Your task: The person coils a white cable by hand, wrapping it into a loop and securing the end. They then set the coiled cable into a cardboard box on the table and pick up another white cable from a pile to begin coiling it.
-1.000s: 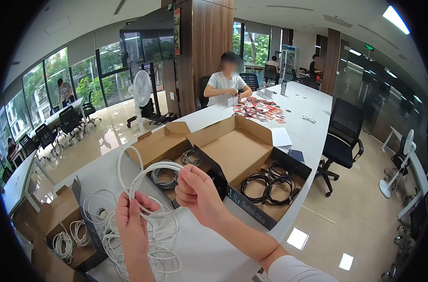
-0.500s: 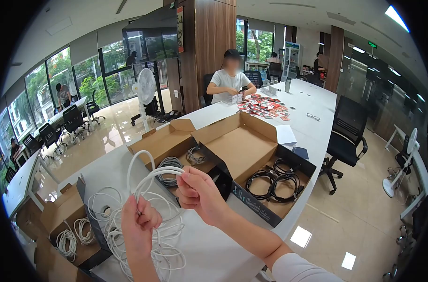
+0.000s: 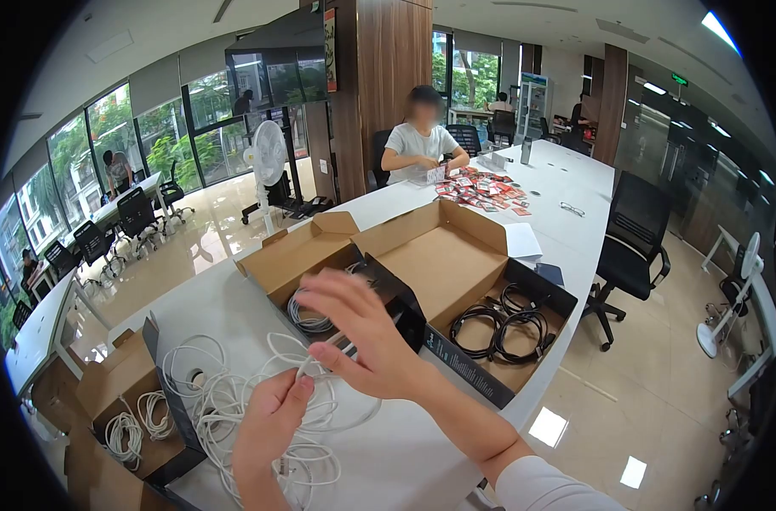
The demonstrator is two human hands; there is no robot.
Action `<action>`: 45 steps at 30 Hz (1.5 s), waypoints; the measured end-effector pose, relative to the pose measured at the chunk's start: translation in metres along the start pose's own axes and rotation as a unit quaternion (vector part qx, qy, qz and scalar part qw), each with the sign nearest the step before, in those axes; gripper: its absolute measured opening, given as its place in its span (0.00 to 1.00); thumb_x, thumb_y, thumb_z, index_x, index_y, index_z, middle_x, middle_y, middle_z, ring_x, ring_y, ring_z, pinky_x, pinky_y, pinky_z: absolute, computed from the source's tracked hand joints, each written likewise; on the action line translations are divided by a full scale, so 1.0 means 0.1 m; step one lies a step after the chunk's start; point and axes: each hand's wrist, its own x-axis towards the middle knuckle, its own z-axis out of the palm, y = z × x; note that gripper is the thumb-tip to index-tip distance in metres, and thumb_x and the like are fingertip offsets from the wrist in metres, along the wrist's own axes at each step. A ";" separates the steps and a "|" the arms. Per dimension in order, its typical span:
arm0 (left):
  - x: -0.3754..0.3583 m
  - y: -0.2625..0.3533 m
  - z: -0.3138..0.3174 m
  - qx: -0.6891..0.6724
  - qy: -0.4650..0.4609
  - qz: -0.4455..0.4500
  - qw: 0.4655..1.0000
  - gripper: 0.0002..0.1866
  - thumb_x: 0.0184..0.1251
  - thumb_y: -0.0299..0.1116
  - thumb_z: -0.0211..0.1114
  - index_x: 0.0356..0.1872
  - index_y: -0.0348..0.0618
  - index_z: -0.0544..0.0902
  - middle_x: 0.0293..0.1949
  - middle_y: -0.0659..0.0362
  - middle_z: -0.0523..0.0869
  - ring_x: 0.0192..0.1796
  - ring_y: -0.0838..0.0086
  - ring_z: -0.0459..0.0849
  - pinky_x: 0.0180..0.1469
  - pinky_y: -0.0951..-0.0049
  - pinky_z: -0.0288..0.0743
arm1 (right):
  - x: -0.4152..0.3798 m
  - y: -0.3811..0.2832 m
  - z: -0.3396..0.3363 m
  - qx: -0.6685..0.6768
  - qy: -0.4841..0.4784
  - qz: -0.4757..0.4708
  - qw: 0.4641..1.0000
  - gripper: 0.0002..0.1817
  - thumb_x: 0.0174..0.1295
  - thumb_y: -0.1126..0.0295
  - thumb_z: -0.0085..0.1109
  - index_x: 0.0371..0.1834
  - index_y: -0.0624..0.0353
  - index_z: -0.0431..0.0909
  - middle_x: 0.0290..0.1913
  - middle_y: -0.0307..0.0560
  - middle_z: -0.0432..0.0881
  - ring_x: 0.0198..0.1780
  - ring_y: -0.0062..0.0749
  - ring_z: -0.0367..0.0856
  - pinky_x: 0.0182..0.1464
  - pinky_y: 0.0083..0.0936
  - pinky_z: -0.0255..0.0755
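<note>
White cable [image 3: 226, 400] lies in a loose tangle on the white table, and part of it rises to my hands. My left hand [image 3: 273, 415] pinches a strand of it near the top of the tangle. Just above and to the right, my right hand [image 3: 358, 341] has its fingers spread, slightly blurred, with a strand passing by its thumb. Behind my right hand is an open box holding coiled grey cable [image 3: 309, 313], partly hidden.
At the right, an open box holds black cables [image 3: 500, 330]. A box at the left holds white coils [image 3: 124, 439]. Across the table [image 3: 575, 183] a person [image 3: 422, 140] sits by a pile of red packets [image 3: 486, 189]. An office chair [image 3: 633, 238] stands at the right.
My right hand has opened from its pinch on the cable. The raised white loop has dropped, and my left hand has moved slightly right.
</note>
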 end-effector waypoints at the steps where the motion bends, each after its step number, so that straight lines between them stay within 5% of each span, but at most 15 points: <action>1: 0.01 -0.02 0.00 -0.002 0.004 0.009 1.000 0.16 0.75 0.40 0.55 0.26 0.43 0.71 0.17 0.71 0.62 0.17 0.88 0.55 0.20 0.81 0.49 | -0.03 0.02 0.05 0.081 -0.010 0.020 0.996 0.22 0.65 0.62 0.57 0.59 0.61 0.72 0.59 0.53 0.75 0.55 0.47 0.75 0.70 0.42 0.53; 4: 0.04 -0.11 -0.05 0.011 0.032 0.053 0.998 0.17 0.75 0.42 0.55 0.27 0.43 0.71 0.17 0.71 0.61 0.17 0.88 0.55 0.20 0.82 0.48 | -0.07 0.02 0.02 0.097 -0.183 0.105 0.973 0.18 0.66 0.63 0.57 0.56 0.60 0.75 0.46 0.51 0.82 0.35 0.40 0.82 0.60 0.39 0.67; 7: 0.04 -0.07 -0.07 0.005 0.082 0.075 0.994 0.18 0.75 0.45 0.56 0.27 0.42 0.72 0.17 0.72 0.62 0.19 0.89 0.56 0.21 0.81 0.48 | -0.03 -0.05 -0.01 0.142 -0.208 0.167 0.953 0.14 0.67 0.64 0.57 0.49 0.61 0.78 0.35 0.48 0.85 0.21 0.28 0.78 0.41 0.30 0.75; 10: 0.05 -0.07 -0.04 -0.015 0.119 0.105 0.987 0.19 0.75 0.46 0.56 0.27 0.42 0.72 0.17 0.71 0.62 0.19 0.89 0.57 0.21 0.81 0.47 | 0.02 -0.10 -0.08 0.308 -0.215 0.261 0.889 0.12 0.68 0.62 0.58 0.43 0.62 0.78 0.28 0.42 0.83 0.23 0.17 0.76 0.26 0.19 0.67; 13: 0.08 -0.09 -0.03 -0.056 0.143 0.139 0.978 0.20 0.75 0.47 0.55 0.28 0.42 0.72 0.16 0.71 0.61 0.17 0.89 0.56 0.19 0.82 0.47 | -0.07 -0.02 0.04 0.438 -0.145 0.287 0.840 0.17 0.70 0.58 0.55 0.37 0.63 0.77 0.23 0.34 0.75 0.24 0.11 0.75 0.24 0.13 0.64; 23: 0.16 -0.14 0.00 -0.097 0.166 0.158 0.968 0.20 0.76 0.47 0.53 0.31 0.40 0.73 0.15 0.69 0.62 0.15 0.87 0.58 0.18 0.83 0.59 | -0.06 0.02 0.03 0.501 -0.142 0.339 0.784 0.18 0.73 0.56 0.49 0.30 0.56 0.71 0.15 0.26 0.61 0.16 0.10 0.53 0.18 0.15 0.47; 28: 0.18 -0.15 0.00 -0.101 0.114 0.147 0.977 0.20 0.76 0.48 0.52 0.32 0.41 0.73 0.21 0.65 0.71 0.19 0.82 0.71 0.19 0.82 0.66 | -0.08 0.06 0.01 0.602 -0.127 0.352 0.705 0.19 0.74 0.55 0.48 0.27 0.55 0.69 0.13 0.24 0.55 0.14 0.10 0.47 0.17 0.17 0.41; 32: 0.17 -0.15 -0.04 -0.126 0.072 0.140 0.979 0.21 0.74 0.51 0.53 0.34 0.40 0.76 0.29 0.60 0.80 0.27 0.77 0.82 0.21 0.81 0.72 | -0.08 0.07 0.04 0.599 -0.102 0.359 0.708 0.22 0.73 0.52 0.48 0.24 0.54 0.66 0.12 0.24 0.54 0.13 0.10 0.46 0.16 0.17 0.39; 35: 0.14 -0.15 -0.08 -0.165 0.024 0.136 0.977 0.21 0.74 0.51 0.53 0.36 0.40 0.77 0.33 0.58 0.82 0.31 0.74 0.84 0.26 0.78 0.76 | -0.08 0.07 0.03 0.619 -0.089 0.365 0.690 0.20 0.74 0.56 0.47 0.24 0.53 0.65 0.14 0.24 0.52 0.14 0.11 0.45 0.17 0.18 0.40; 41: 0.28 -0.22 -0.16 -0.283 0.021 0.147 0.947 0.20 0.75 0.48 0.52 0.43 0.38 0.78 0.41 0.55 0.83 0.46 0.68 0.83 0.51 0.65 0.76 | -0.05 0.07 -0.04 0.622 -0.008 0.365 0.693 0.21 0.74 0.55 0.45 0.23 0.51 0.62 0.15 0.24 0.48 0.14 0.13 0.44 0.18 0.19 0.40; 45: 0.39 -0.40 -0.22 -0.064 0.114 0.202 0.971 0.14 0.73 0.34 0.50 0.48 0.34 0.78 0.45 0.51 0.82 0.53 0.63 0.79 0.60 0.63 0.68 | -0.02 0.12 -0.14 0.655 0.038 0.387 0.648 0.22 0.74 0.53 0.46 0.22 0.50 0.60 0.15 0.26 0.48 0.14 0.14 0.44 0.19 0.19 0.41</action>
